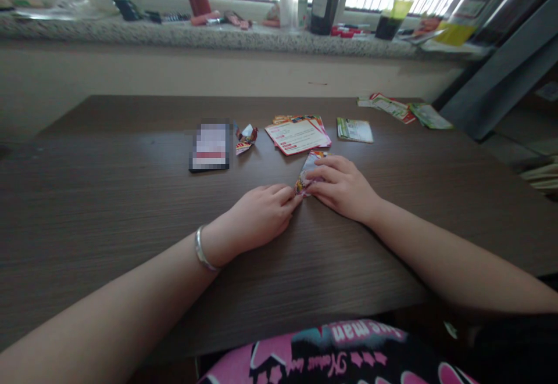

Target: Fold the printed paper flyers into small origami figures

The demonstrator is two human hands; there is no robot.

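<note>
A folded piece of colourful printed paper (pixel 307 169) lies on the dark wooden table (pixel 108 198) in front of me. My right hand (pixel 342 186) rests on it, fingers curled and pressing it flat. My left hand (pixel 259 215), with a silver bangle at the wrist, has its fingers closed and its fingertips pinch the paper's lower corner. Both hands meet at the paper's near end.
A small folded paper figure (pixel 246 138) sits beside a dark card packet (pixel 210 147). A stack of pink leaflets (pixel 299 135) and a green one (pixel 355 130) lie beyond. More leaflets (pixel 392 107) are at the far right. The windowsill (pixel 218 32) holds bottles and clutter.
</note>
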